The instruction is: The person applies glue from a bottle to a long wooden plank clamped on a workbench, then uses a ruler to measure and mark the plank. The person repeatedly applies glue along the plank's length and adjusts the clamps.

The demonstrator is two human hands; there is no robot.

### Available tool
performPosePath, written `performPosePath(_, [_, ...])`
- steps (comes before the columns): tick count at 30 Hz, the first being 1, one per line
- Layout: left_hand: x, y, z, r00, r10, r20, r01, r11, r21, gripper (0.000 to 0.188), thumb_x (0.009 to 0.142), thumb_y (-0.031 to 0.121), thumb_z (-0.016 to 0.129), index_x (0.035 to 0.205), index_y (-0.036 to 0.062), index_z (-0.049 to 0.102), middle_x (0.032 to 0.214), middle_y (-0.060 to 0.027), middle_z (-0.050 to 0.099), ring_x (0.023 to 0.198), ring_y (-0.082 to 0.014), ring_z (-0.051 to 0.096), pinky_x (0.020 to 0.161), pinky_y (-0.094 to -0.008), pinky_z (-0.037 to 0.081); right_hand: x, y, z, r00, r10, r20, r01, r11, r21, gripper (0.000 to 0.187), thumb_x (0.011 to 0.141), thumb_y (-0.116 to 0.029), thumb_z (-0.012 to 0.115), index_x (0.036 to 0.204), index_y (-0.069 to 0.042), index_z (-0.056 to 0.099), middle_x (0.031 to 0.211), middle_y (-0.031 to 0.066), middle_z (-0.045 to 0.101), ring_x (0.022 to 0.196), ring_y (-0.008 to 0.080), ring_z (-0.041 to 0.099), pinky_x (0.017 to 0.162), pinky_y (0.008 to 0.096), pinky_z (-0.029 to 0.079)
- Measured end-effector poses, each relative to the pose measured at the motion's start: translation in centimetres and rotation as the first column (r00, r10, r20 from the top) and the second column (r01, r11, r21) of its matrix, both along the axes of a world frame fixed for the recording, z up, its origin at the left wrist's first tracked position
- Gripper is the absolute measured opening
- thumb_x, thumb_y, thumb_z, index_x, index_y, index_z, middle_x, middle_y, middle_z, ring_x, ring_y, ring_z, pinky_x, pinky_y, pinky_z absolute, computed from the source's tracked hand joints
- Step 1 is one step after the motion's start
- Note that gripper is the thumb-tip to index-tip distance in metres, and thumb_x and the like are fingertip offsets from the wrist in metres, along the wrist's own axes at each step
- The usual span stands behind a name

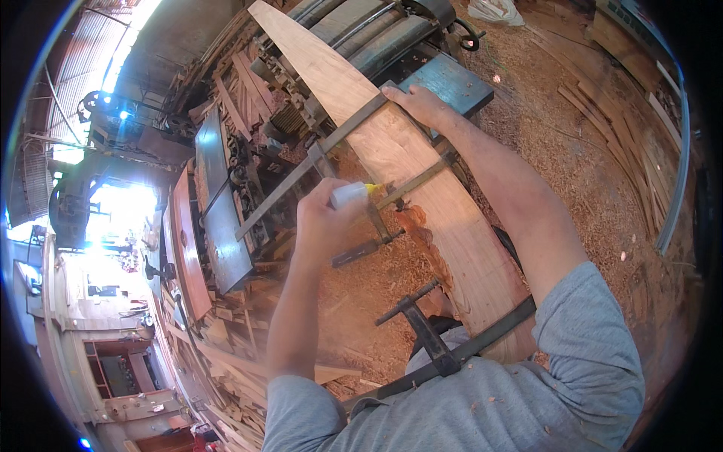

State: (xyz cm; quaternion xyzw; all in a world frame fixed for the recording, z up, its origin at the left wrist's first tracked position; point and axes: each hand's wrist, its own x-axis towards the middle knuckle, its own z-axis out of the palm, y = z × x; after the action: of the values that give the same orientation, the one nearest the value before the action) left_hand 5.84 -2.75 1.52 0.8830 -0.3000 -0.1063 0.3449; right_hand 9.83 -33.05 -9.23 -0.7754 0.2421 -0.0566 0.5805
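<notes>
In my left hand (318,211) is a small white squeeze bottle (347,196) with a yellow tip, closed in my fingers. Its tip points at the left edge of a long, pale wooden plank (471,260). Dark reddish-brown, rough wood (425,245) shows along that edge, just nearer than the tip. Three metal bar clamps cross the plank: a far clamp (352,120), a middle clamp (419,179) and a near clamp (486,339) by my body. My right hand (419,105) grips the far clamp's end at the plank's right edge; its fingertips are partly hidden.
Beyond the plank stands a machine with rollers (376,41), a blue-grey metal table (444,81) and a handwheel (470,38). Wood shavings (595,226) cover the floor. Scrap boards (241,94) pile up at left; long strips (602,120) lie at right.
</notes>
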Motion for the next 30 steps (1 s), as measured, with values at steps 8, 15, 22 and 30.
performPosePath(8, [0.7, -0.1, -0.3, 0.993, 0.081, -0.089, -0.084, 0.996, -0.034, 0.032, 0.082, 0.022, 0.08, 0.106, 0.0015, 0.071, 0.088, -0.0094, 0.072, 0.077, -0.0128, 0.066, 0.069, -0.0292, 0.053, -0.4, 0.3, 0.5, 1.0, 0.003, 0.013, -0.003, 1.0, 0.015, 0.111, 0.087, -0.071, 0.058, 0.146, 0.019, 0.031, 0.15, 0.0359, 0.039, 0.141, 0.0419, 0.041, 0.115, 0.0425, 0.037])
performPosePath(15, [1.3, -0.6, -0.2, 0.994, 0.095, 0.049, -0.095, 0.995, -0.013, 0.035, 0.081, 0.027, 0.081, 0.104, 0.0016, 0.071, 0.085, -0.0102, 0.072, 0.073, -0.0141, 0.067, 0.066, -0.0302, 0.053, -0.1, 0.1, 0.1, 1.0, -0.003, -0.002, 0.003, 1.0, 0.006, 0.111, 0.088, -0.072, 0.057, 0.147, 0.018, 0.031, 0.151, 0.0356, 0.038, 0.141, 0.0413, 0.041, 0.115, 0.0422, 0.037])
performPosePath(22, [1.6, -0.9, 0.0, 0.988, 0.152, 0.035, -0.153, 0.988, 0.01, 0.03, 0.083, 0.023, 0.084, 0.102, 0.0032, 0.072, 0.084, -0.003, 0.071, 0.075, -0.0082, 0.061, 0.069, -0.0265, 0.05, 0.0, 0.0, 0.3, 1.0, 0.021, -0.018, -0.021, 0.999, 0.027, 0.111, 0.087, -0.073, 0.058, 0.148, 0.016, 0.031, 0.151, 0.0345, 0.038, 0.142, 0.0403, 0.041, 0.115, 0.0431, 0.036])
performPosePath(30, [0.6, -0.3, -0.4, 0.995, 0.087, -0.049, -0.087, 0.996, 0.01, 0.029, 0.084, 0.022, 0.083, 0.102, 0.0028, 0.071, 0.082, -0.0028, 0.071, 0.075, -0.0077, 0.061, 0.068, -0.0255, 0.05, -0.2, 0.3, 0.5, 1.0, 0.004, 0.009, -0.004, 1.0, 0.019, 0.112, 0.087, -0.072, 0.058, 0.147, 0.017, 0.031, 0.151, 0.0346, 0.039, 0.141, 0.0406, 0.042, 0.115, 0.0427, 0.036])
